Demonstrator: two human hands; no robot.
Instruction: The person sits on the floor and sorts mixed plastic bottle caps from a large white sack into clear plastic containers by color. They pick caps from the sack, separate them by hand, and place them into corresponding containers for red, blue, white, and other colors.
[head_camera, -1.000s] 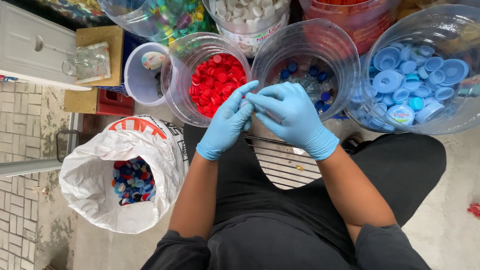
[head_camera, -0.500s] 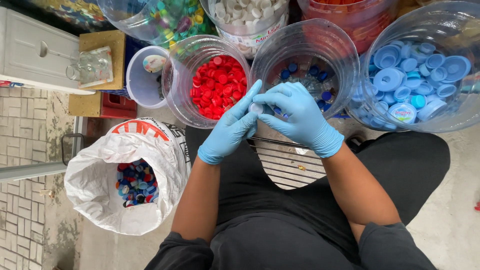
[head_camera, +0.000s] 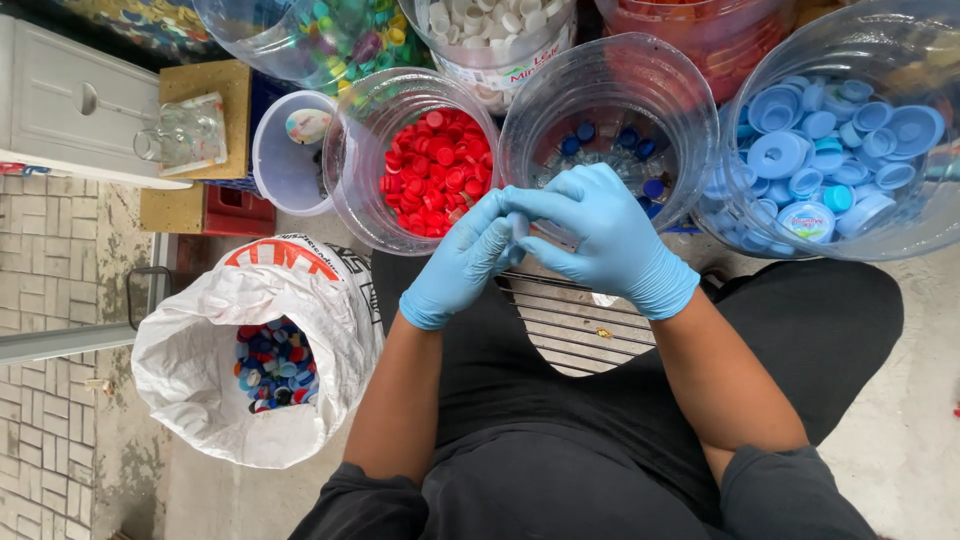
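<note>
My left hand (head_camera: 458, 268) and my right hand (head_camera: 612, 242), both in blue gloves, meet fingertip to fingertip above my lap. The right fingers pinch at the left fingertips; whatever lies between them is hidden. Just beyond the hands stand a clear jar of red bottle caps (head_camera: 437, 165) and a clear jar with a few dark blue caps (head_camera: 612, 135) at its bottom. A bigger clear jar of light blue lids (head_camera: 830, 150) stands at the right. To my left an open white sack (head_camera: 195, 370) holds mixed blue and red caps (head_camera: 275, 365).
Farther back stand jars of white caps (head_camera: 490, 25), mixed coloured caps (head_camera: 330, 35) and red-orange caps (head_camera: 720, 35). A small white tub (head_camera: 285, 165), a glass jar (head_camera: 185, 135) on a wooden box and a white cabinet (head_camera: 70, 100) are at the left. A metal grate (head_camera: 570, 325) lies between my knees.
The hands have stayed together in front of the jars, only shifting their fingers slightly. The view has tilted a little.
</note>
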